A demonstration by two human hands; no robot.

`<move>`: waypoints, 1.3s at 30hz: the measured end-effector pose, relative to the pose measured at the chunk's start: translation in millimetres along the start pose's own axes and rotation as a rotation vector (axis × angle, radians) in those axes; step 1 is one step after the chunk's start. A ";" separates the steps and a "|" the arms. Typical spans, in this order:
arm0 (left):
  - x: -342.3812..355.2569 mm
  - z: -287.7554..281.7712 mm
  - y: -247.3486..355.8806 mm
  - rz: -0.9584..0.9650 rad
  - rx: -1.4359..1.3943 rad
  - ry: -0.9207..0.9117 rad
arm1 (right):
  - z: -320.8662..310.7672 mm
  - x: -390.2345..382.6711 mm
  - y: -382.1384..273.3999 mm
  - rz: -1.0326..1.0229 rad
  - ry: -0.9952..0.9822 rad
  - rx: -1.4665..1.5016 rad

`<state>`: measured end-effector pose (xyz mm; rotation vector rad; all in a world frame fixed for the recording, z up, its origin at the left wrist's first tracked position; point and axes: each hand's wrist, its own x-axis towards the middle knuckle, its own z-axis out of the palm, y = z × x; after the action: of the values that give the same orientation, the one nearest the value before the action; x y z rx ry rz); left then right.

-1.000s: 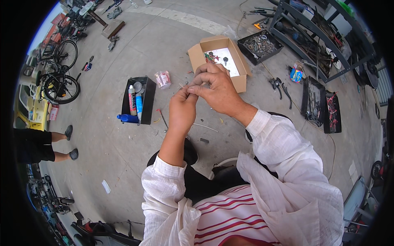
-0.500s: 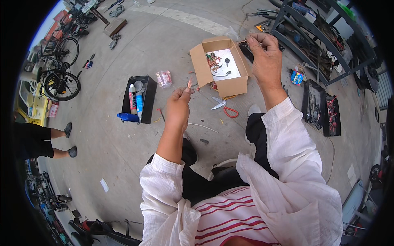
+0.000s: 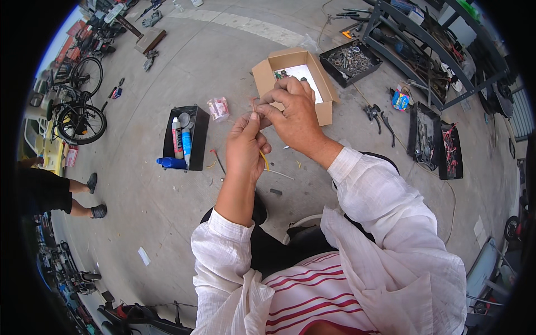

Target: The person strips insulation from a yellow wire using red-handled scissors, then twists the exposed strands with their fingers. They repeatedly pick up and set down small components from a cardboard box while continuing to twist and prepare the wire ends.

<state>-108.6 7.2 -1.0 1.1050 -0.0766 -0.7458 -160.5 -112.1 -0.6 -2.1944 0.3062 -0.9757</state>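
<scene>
My left hand (image 3: 243,145) is closed on a thin wire (image 3: 264,158); a yellow length hangs below its fingers and a small pinkish tip pokes up between the hands. My right hand (image 3: 290,117) pinches at that tip, its fingertips touching my left thumb. Just beyond, an open cardboard box (image 3: 325,110) holds a white board (image 3: 314,77) and small pieces that my right hand partly hides. A pink plastic packet (image 3: 219,110) lies left of my hands. Scissors on the floor are mostly hidden under my right hand.
Black bins hold bottles (image 3: 178,139), small metal parts (image 3: 350,61), tools (image 3: 422,133) and red wires (image 3: 450,144). A dark rack (image 3: 420,53) stands upper right, with pliers (image 3: 378,118) below it. Bicycles (image 3: 82,121) line the left; another person's legs (image 3: 81,187) show below them.
About half a second ago my right hand was raised to the right; it has come back down-left to my left hand. A yellow wire now shows below my left fingers.
</scene>
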 end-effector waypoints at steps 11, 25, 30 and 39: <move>-5.3 -5.7 6.0 -0.003 0.285 0.047 | -13.5 0.8 -16.1 -0.057 0.047 -0.034; 1.7 -14.8 -8.3 0.286 1.016 0.149 | -10.0 4.8 -8.7 0.091 -0.113 0.167; 3.6 -13.7 -13.4 0.371 1.058 0.142 | -10.8 3.8 -11.5 0.081 -0.084 0.264; 11.1 -24.1 -12.2 0.026 0.593 0.099 | -38.9 28.4 4.6 0.487 0.086 0.877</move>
<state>-96.4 16.7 -25.8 1.6997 -0.2382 -0.6591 -168.8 -148.5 30.1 -1.2064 0.3449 -0.7279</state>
